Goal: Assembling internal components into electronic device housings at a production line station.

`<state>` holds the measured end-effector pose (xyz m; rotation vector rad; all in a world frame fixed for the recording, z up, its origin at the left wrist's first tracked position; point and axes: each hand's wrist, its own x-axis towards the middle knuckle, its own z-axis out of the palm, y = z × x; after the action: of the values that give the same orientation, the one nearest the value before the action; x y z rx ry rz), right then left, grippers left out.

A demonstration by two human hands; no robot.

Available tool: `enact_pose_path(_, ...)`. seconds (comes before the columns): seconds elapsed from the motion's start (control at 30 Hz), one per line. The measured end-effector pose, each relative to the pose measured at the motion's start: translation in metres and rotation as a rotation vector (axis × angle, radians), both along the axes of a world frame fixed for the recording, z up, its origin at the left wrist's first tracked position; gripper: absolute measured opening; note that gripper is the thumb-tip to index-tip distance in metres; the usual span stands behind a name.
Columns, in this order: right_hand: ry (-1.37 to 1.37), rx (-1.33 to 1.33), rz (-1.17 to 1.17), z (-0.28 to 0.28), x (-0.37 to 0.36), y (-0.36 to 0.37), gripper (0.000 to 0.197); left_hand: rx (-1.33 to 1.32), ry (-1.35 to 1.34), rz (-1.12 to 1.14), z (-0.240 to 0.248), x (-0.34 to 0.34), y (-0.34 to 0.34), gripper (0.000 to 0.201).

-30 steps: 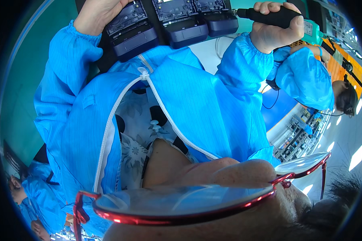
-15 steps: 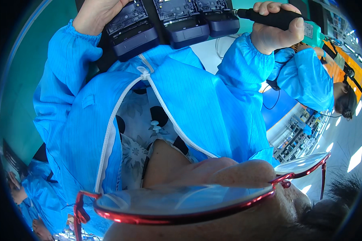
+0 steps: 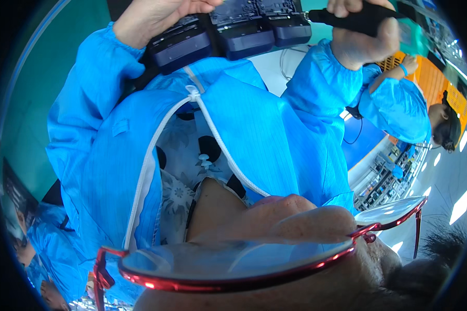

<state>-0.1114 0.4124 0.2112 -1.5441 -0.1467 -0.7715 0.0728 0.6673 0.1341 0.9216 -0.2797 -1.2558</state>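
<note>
My right hand (image 3: 366,36) is wrapped round a black electric screwdriver (image 3: 342,22), its metal tip pointing left at the rightmost of three dark housings (image 3: 291,32). These housings stand side by side, with open circuitry showing along their far parts. Above the left housing (image 3: 182,49), my left hand (image 3: 158,19) reaches right, its fingertips closed together near the far part of the middle housing (image 3: 248,40). The top edge of the picture cuts off part of those fingers, and whatever they pinch cannot be made out.
A green work surface (image 3: 83,31) spreads out at the left. Beyond my right arm sits another person in a blue smock (image 3: 394,111), beside orange crates (image 3: 433,78). More blue-sleeved people (image 3: 57,249) are at the lower left. A thin cable (image 3: 284,65) hangs near the housings.
My left hand has moved right, from the left housing toward the middle one. The screwdriver and my right hand have shifted slightly right. The housings sit higher in view.
</note>
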Motion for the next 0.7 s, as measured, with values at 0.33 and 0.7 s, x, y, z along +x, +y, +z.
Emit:
enact_pose_path(0.33, -0.264, 0.421, 0.095, 0.039, 0.054, 0.082, 0.057, 0.020, -0.078, -0.084, 0.008, 0.001, 0.008, 0.037)
enact_pose_path(0.7, -0.248, 0.385, 0.079, 0.035, 0.071, 0.098, 0.058, 0.114, -0.111, -0.059, 0.015, 0.003, 0.011, 0.036)
